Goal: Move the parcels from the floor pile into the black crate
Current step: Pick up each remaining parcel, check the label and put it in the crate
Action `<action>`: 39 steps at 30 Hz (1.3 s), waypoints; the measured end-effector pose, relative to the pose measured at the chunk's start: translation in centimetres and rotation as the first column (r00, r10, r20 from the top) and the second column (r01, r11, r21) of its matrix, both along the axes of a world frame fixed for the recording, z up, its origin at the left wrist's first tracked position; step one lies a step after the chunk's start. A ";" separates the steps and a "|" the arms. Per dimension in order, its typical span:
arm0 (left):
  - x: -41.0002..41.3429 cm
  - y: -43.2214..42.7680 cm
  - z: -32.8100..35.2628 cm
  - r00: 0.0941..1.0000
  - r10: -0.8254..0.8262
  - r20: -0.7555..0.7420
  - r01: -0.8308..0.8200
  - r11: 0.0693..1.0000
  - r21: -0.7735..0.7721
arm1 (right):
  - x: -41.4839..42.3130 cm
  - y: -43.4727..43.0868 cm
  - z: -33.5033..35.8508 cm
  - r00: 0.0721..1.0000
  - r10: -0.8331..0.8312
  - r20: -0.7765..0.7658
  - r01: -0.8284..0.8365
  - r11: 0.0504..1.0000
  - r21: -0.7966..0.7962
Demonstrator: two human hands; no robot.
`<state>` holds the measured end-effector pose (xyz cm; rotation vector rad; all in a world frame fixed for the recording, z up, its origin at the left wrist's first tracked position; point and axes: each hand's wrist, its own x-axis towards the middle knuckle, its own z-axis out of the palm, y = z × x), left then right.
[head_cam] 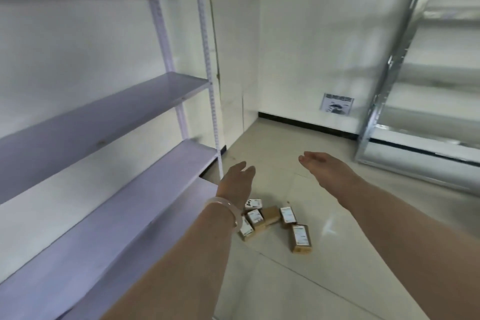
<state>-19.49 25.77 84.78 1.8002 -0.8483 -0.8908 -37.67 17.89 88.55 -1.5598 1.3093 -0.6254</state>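
Note:
Several small brown cardboard parcels (270, 218) with white labels lie in a loose pile on the pale tiled floor, below and between my arms. One parcel (301, 238) lies a little apart at the pile's right. My left hand (237, 179), with a pale bangle on its wrist, is stretched forward above the pile, fingers apart and holding nothing. My right hand (324, 166) reaches forward to the right of it, palm turned inward, also holding nothing. No black crate shows in this view.
A white metal shelving unit (109, 117) with bare shelves runs along the left wall. A galvanised steel rack (405, 112) stands at the right. A printed paper sheet (337, 103) is stuck low on the far wall.

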 end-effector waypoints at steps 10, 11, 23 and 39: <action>-2.2 -10.9 -4.0 0.994 -0.103 -0.026 0.106 0.985 0.135 | -3.7 -9.3 -5.5 0.995 -0.090 -0.047 0.096 0.986 0.133; -1.8 -12.3 -4.7 0.991 -0.130 -0.029 0.133 0.981 0.139 | -3.4 -10.4 -6.2 0.993 -0.095 -0.073 0.104 0.985 0.139; 1.4 -32.6 -8.6 0.946 -0.324 0.009 0.315 0.924 0.215 | -0.7 -25.9 -9.4 0.961 -0.226 -0.157 0.250 0.956 0.154; -4.2 -53.6 -19.7 0.969 0.031 -0.245 0.066 0.924 0.376 | -4.9 -53.4 -21.7 0.964 0.047 -0.263 0.047 0.939 0.341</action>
